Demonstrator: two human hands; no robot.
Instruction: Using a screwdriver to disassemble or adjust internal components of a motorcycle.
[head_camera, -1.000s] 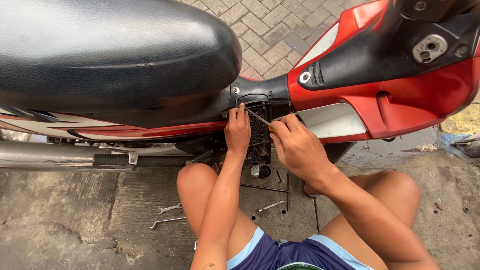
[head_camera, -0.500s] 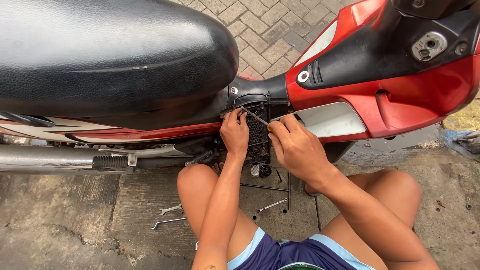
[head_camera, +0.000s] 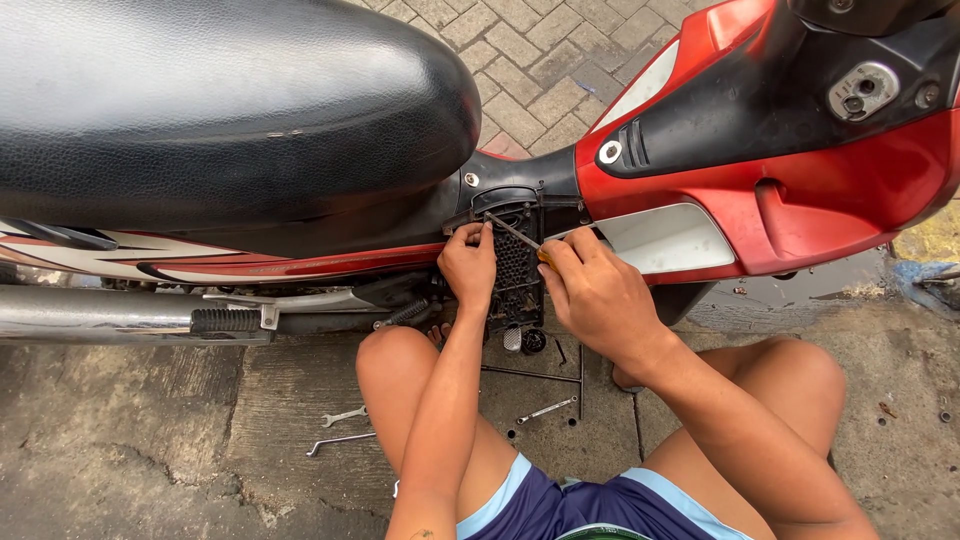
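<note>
I squat beside a red and black motorcycle (head_camera: 780, 190) with a black seat (head_camera: 220, 110). My left hand (head_camera: 468, 265) presses its fingers on the left edge of a black perforated grille panel (head_camera: 515, 270) under the seat. My right hand (head_camera: 598, 295) grips a screwdriver (head_camera: 515, 233) with a yellow handle. Its thin shaft points up and left to the top of the grille, close to my left fingertips.
Wrenches (head_camera: 342, 428) lie on the concrete by my left knee. Another wrench (head_camera: 546, 410) and thin rods (head_camera: 580, 378) lie between my legs. A chrome exhaust pipe (head_camera: 90, 312) and footpeg (head_camera: 225, 320) run along the left. Brick paving lies beyond the motorcycle.
Both hands stay at the grille. The view has shifted slightly; the screwdriver tip remains at the top of the panel.
</note>
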